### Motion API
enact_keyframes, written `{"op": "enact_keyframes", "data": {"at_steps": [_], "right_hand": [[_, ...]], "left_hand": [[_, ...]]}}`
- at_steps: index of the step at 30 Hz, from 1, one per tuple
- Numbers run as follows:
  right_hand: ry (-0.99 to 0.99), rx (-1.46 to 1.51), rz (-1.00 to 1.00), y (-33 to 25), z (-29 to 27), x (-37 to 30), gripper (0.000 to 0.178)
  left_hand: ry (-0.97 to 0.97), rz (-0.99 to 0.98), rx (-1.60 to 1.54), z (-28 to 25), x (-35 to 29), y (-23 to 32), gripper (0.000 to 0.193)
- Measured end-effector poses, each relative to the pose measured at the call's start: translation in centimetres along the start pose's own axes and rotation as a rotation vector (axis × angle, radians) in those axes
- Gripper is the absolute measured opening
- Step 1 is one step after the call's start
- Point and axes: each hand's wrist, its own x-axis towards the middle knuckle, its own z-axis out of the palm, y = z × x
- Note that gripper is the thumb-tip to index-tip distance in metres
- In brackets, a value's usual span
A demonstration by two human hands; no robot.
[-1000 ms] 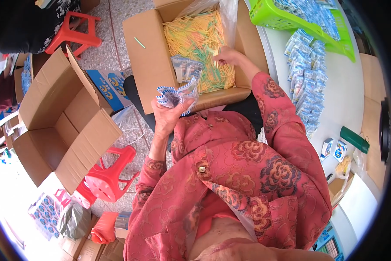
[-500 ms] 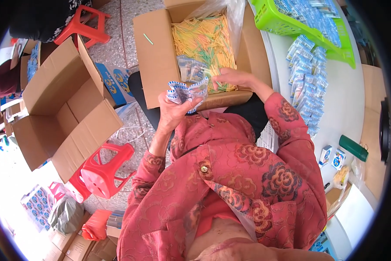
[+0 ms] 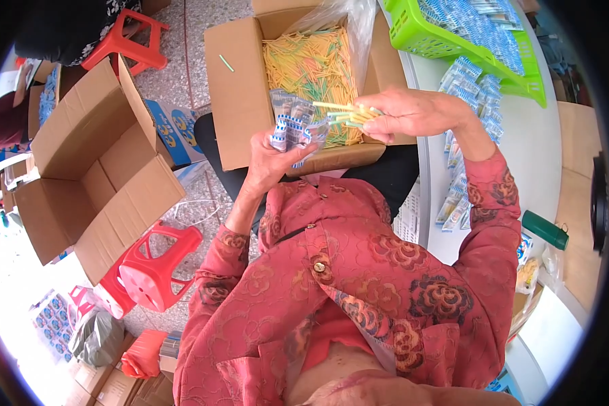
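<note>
My left hand [image 3: 267,162] is closed round a bunch of clear plastic packets [image 3: 291,118] with blue-and-white edges, held over the near edge of an open cardboard box [image 3: 231,101]. A heap of thin yellow and green plastic sticks [image 3: 311,61] fills that box. To the right, my right hand [image 3: 416,111] pinches several of these sticks, their free ends pointing left toward the packets. Whether the stick tips enter a packet I cannot tell. One green stick [image 3: 226,63] lies apart on the box's left flap.
At right, a white table [image 3: 531,149] bears rows of blue-and-white packets [image 3: 457,196], a green plastic basket [image 3: 412,40] of more packets and a dark green cylinder [image 3: 545,230]. An open cardboard box [image 3: 94,183] and red stools [image 3: 148,277] stand at left. Another person sits at the upper left.
My right hand has moved up and right from beside the packets, and a bundle of sticks now shows in its fingers. The packets in my left hand have tilted more upright.
</note>
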Motion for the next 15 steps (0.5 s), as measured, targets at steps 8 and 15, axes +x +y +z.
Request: {"op": "enact_keyframes", "data": {"at_steps": [8,15], "right_hand": [[-0.25,-0.159,0.142,-1.6,-1.2,0.7,0.025],[-0.343,-0.218,0.186,-3.1,-1.7,0.7,0.026]], "left_hand": [[-0.136,-0.027,0.034,-0.3,0.4,-0.2,0.016],[-0.128,0.012,0.079,-0.8,0.4,-0.3,0.013]]}}
